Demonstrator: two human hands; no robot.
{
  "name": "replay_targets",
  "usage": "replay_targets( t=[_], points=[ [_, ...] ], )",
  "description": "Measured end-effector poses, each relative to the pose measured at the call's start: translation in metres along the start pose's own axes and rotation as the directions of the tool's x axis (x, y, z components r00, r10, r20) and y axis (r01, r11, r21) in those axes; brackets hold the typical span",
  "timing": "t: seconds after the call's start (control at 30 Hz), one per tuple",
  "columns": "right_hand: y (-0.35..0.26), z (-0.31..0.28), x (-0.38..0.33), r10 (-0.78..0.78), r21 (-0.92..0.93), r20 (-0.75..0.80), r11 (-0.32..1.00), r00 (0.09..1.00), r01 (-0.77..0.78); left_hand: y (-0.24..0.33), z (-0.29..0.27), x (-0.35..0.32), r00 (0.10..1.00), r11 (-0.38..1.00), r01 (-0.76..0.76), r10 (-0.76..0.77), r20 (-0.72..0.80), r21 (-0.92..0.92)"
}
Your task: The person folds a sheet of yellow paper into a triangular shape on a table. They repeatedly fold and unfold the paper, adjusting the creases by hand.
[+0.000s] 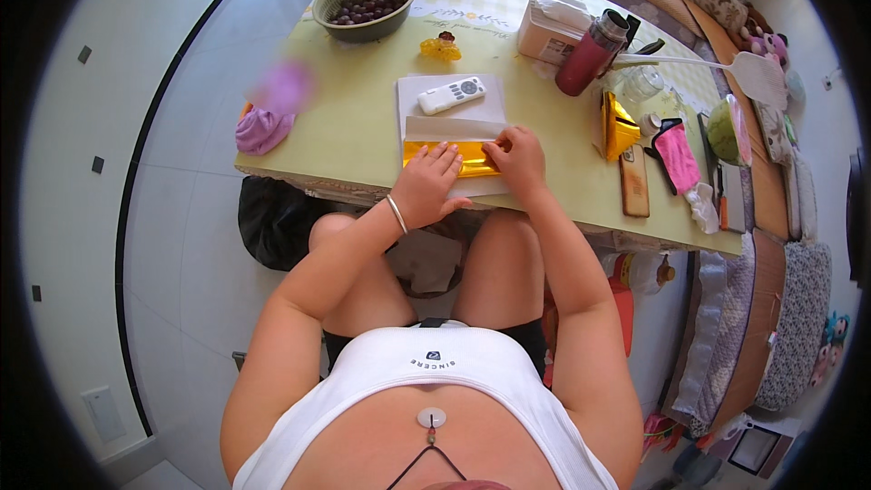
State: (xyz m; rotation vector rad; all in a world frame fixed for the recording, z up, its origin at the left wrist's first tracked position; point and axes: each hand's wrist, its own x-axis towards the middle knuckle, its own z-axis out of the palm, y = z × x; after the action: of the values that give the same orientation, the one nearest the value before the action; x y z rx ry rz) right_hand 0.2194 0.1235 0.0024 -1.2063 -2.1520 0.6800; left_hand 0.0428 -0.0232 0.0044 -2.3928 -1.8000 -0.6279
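A sheet of shiny gold paper [474, 160] lies across a white sheet [414, 91] at the near edge of the table. Along its far side runs a pale strip [435, 129], perhaps the paper's white back. My left hand [428, 183], with a bangle at the wrist, rests flat on the gold paper with its fingers stretched out. At the paper's right end, my right hand [520, 163] pinches the edge between thumb and fingers. Just beyond the gold paper, a white remote control [452, 95] sits on the white sheet.
A basket [365, 34] of dark round fruit stands far left, near a yellow ornament [441, 47]. Purple cloth [263, 131] lies at the left edge. Rightward are a tissue box [548, 29], a red flask [592, 53], a folded gold piece [620, 129], a phone [634, 181] and a pink cloth [676, 156].
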Motion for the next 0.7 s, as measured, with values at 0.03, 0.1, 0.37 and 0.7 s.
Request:
replay_targets(
  t=[0.03,0.1,0.37,0.7],
  points=[
    [0.004,0.000,0.001,0.028,0.037,0.014,0.999,1.000,-0.028,0.002,0.000,-0.001,1.000,0.999,0.010,-0.011,0.016,0.032],
    [0.008,-0.002,0.003,0.011,0.040,-0.006,0.999,1.000,-0.011,0.004,-0.003,0.000,0.999,0.997,0.023,-0.025,0.027,0.069],
    [0.007,0.001,0.003,-0.014,0.002,-0.035,1.000,0.999,0.014,-0.001,-0.003,-0.003,0.997,0.996,0.037,-0.042,0.057,0.086],
    [0.010,0.008,0.000,-0.066,-0.057,-0.104,0.997,0.992,0.060,0.000,0.002,-0.006,0.996,0.994,0.058,-0.065,0.067,0.092]
  ],
)
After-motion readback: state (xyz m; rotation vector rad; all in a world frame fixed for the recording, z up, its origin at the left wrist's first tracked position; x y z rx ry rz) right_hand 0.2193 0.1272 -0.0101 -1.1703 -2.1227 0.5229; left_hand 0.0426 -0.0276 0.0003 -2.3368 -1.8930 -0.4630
